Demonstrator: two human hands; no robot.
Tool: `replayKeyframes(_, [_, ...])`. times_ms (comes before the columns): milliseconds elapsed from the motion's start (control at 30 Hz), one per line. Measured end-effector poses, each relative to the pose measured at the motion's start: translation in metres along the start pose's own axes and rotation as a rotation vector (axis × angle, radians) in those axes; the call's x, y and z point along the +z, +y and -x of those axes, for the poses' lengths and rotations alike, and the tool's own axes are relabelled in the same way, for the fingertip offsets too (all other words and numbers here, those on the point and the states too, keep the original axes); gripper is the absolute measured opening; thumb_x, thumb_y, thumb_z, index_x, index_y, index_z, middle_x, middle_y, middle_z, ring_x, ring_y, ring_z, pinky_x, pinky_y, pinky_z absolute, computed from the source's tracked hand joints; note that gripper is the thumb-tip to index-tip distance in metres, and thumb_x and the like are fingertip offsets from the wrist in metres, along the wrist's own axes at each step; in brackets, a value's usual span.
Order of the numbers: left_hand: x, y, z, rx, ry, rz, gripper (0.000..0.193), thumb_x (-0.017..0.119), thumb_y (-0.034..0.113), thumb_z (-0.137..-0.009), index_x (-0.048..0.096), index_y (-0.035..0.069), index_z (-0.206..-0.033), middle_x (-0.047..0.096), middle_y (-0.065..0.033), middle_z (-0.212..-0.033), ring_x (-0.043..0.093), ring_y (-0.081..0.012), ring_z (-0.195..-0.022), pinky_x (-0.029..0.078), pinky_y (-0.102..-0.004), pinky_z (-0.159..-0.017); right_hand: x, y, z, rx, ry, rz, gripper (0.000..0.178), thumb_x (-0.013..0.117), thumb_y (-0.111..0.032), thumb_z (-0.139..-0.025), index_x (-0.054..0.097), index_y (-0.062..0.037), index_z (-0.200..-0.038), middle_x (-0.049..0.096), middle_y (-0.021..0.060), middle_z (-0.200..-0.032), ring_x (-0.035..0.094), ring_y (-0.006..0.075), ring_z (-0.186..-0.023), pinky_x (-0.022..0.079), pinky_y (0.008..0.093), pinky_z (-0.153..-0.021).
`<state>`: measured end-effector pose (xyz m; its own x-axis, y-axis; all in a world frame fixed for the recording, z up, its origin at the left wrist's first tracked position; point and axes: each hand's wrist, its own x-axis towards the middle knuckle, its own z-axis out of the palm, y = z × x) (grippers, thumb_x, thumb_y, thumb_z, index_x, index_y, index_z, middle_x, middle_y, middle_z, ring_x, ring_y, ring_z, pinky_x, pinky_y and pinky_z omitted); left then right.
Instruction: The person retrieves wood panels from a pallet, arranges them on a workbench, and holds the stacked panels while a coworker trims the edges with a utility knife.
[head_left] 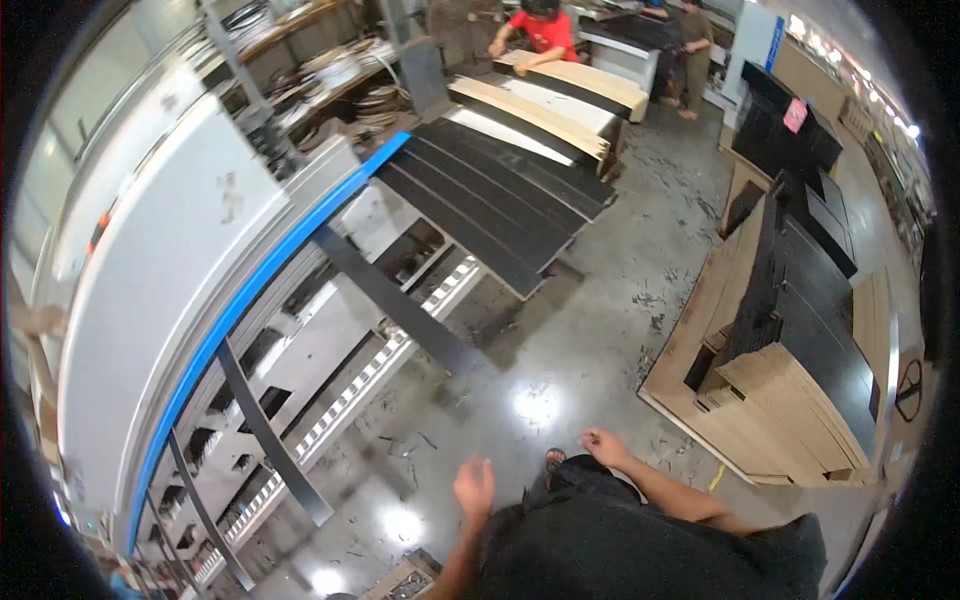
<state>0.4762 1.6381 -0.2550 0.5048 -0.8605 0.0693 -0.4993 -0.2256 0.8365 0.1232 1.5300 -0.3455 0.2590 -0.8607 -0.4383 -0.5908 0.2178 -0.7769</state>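
Note:
My left hand [475,487] is held out over the floor with its fingers stretched and nothing in it. Lower than the machine's side, it is nearest to the dark support arms [400,305] that stick out from the long machine [170,270]. My right hand [603,447] hangs in front of my body with its fingers curled in, and no object shows in it. To its right stands a stack of brown and black boards [790,400]. Several black panels [480,200] lie side by side at the machine's far end. Neither hand touches anything.
A blue strip [270,265] runs along the machine's edge. Farther back, a person in red [545,35] leans over stacked pale panels [530,120]; another person [693,50] stands beyond. Dark scraps lie on the shiny floor [560,340]. Loaded shelves [330,75] stand behind the machine.

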Motion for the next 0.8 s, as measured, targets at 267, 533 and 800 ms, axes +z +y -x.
replayKeyframes(267, [0.143, 0.186, -0.208, 0.123, -0.098, 0.158, 0.031, 0.079, 0.016, -0.1, 0.076, -0.002, -0.125, 0.08, -0.0173, -0.1, 0.077, -0.0296, -0.093, 0.059, -0.0413, -0.091, -0.173, -0.153, -0.165, -0.35, 0.469, -0.109, 0.032, 0.077, -0.027, -0.103, 0.075, -0.0035, -0.125, 0.08, 0.0187, -0.121, 0.078, 0.0352, -0.109, 0.06, 0.0439, -0.097])
replayKeyframes(533, [0.303, 0.239, -0.351, -0.086, -0.32, 0.412, 0.034, 0.079, 0.02, -0.103, 0.073, 0.002, -0.13, 0.081, -0.0137, -0.108, 0.077, -0.0252, -0.102, 0.06, -0.0391, -0.094, -0.359, -0.217, -0.398, -0.446, 0.649, 0.183, 0.048, 0.08, -0.038, -0.1, 0.073, 0.0, -0.127, 0.075, 0.0229, -0.129, 0.07, 0.0408, -0.121, 0.055, 0.0478, -0.106])
replayKeyframes(800, [0.488, 0.272, -0.531, 0.233, -0.086, -0.303, 0.085, 0.069, 0.049, -0.104, 0.043, -0.007, -0.163, 0.042, -0.0304, -0.169, 0.033, -0.0484, -0.161, 0.021, -0.059, -0.135, -0.501, -0.215, -0.591, -0.035, 0.329, 0.545, 0.108, 0.07, -0.08, -0.091, 0.062, 0.0112, -0.147, 0.066, 0.034, -0.145, 0.062, 0.0478, -0.139, 0.049, 0.051, -0.117])
